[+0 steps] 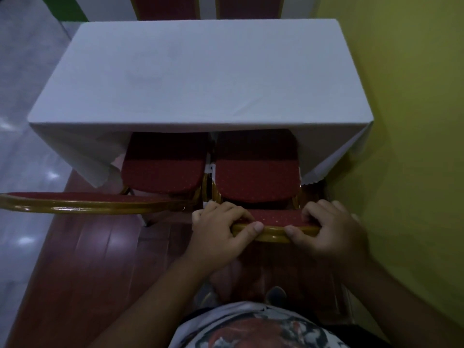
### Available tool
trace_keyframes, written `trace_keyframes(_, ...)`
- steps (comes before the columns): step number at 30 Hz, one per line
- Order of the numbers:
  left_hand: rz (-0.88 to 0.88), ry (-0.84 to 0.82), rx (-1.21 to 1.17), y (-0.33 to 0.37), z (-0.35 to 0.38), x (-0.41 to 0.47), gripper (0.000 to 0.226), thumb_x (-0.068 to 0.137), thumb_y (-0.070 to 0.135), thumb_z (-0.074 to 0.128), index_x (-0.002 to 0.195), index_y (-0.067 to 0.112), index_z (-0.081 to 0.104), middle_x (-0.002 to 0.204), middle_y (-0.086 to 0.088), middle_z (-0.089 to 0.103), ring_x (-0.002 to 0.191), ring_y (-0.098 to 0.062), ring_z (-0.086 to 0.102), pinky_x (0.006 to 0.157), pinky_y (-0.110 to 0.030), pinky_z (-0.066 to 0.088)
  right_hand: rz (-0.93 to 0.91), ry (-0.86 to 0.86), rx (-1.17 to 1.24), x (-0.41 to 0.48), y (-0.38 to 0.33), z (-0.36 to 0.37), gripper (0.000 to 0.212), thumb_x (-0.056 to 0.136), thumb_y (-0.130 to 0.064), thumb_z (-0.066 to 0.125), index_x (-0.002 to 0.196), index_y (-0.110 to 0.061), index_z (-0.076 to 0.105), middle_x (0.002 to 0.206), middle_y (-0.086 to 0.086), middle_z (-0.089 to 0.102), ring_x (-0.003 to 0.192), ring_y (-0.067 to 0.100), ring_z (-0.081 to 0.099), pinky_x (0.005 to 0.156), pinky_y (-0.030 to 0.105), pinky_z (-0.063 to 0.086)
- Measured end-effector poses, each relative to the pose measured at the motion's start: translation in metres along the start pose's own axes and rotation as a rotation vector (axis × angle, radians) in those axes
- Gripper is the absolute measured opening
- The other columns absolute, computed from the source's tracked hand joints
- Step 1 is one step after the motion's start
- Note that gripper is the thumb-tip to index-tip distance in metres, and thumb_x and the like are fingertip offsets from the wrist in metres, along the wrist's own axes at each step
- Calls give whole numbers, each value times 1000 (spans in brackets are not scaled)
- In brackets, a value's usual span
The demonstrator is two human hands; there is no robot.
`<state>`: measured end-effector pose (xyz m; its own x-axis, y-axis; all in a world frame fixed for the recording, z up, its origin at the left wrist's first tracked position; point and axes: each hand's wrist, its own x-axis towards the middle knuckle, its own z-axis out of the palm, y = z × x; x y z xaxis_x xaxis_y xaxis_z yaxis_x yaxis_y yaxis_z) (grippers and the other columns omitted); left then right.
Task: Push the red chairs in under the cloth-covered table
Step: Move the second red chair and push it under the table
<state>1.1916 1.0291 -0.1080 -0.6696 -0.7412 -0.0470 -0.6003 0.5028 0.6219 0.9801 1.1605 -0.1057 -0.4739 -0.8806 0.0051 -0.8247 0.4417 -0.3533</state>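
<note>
A table under a white cloth (200, 79) fills the middle of the view. Two red chairs with gold frames stand at its near side, seats partly under the cloth. The right chair (256, 179) has its backrest top rail right below me. My left hand (221, 234) and my right hand (331, 232) both grip that rail, thumbs on the gold edge. The left chair (160, 172) stands beside it, its backrest top (88, 202) stretching to the left, untouched.
A yellow-green wall (406, 146) runs close along the right side of the table and right chair. Two more red chair backs (165, 7) stand at the table's far side. Red-brown floor (82, 259) lies under me, pale shiny tiles (20, 146) to the left.
</note>
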Motion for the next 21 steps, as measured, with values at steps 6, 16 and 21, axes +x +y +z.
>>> trace_keyframes(6, -54, -37, 15, 9, 1, -6, 58, 83, 87, 31, 103, 44, 66, 99, 25, 60, 99, 0, 41, 90, -38, 29, 3, 5, 29, -2, 0, 0, 67, 69, -96, 24, 73, -32, 43, 71, -13, 46, 74, 14, 44, 68, 40, 41)
trace_keyframes(16, -11, -111, 62, 15, 5, -21, 43, 94, 72, 24, 110, 44, 53, 107, 22, 49, 106, -5, 38, 93, -37, 20, -24, 52, 17, -23, -2, 4, 54, 82, -88, 28, 78, -36, 42, 73, -16, 41, 74, 10, 37, 68, 34, 24)
trace_keyframes(21, -14, -94, 87, 15, 5, -10, 51, 93, 77, 17, 111, 44, 51, 108, 21, 50, 104, -7, 39, 94, -42, 28, -27, 69, -1, -13, -3, 5, 53, 85, -86, 26, 80, -36, 44, 76, -13, 43, 75, 12, 39, 68, 35, 25)
